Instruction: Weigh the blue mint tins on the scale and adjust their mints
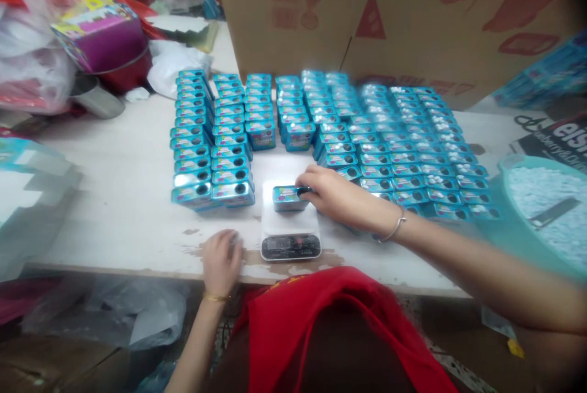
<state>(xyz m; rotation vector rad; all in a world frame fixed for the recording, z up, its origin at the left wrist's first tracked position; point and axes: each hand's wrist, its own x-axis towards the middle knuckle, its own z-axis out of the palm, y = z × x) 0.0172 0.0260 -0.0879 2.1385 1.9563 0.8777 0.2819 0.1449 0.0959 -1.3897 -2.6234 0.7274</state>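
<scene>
A white digital kitchen scale [290, 225] with a black display panel stands near the table's front edge. On its platform lies a small blue printed tin [287, 197]. My right hand [332, 194] reaches in from the right, its thumb and fingers closed on the tin's right end, where a dark spot shows. My left hand [222, 264] rests at the table edge, left of the scale, with its fingers curled in. Something small and dark shows at its fingertips, too blurred to name. Rows of similar blue tins [232, 164] stand behind and beside the scale.
A large cardboard box [293, 32] rises behind the rows. At the right, a turquoise basin [509, 179] holds many small pale pieces and a flat grey tool [554, 213]. Plastic bags [36, 69] and a purple box [105, 38] crowd the back left. A white carton [32, 197] stands at left.
</scene>
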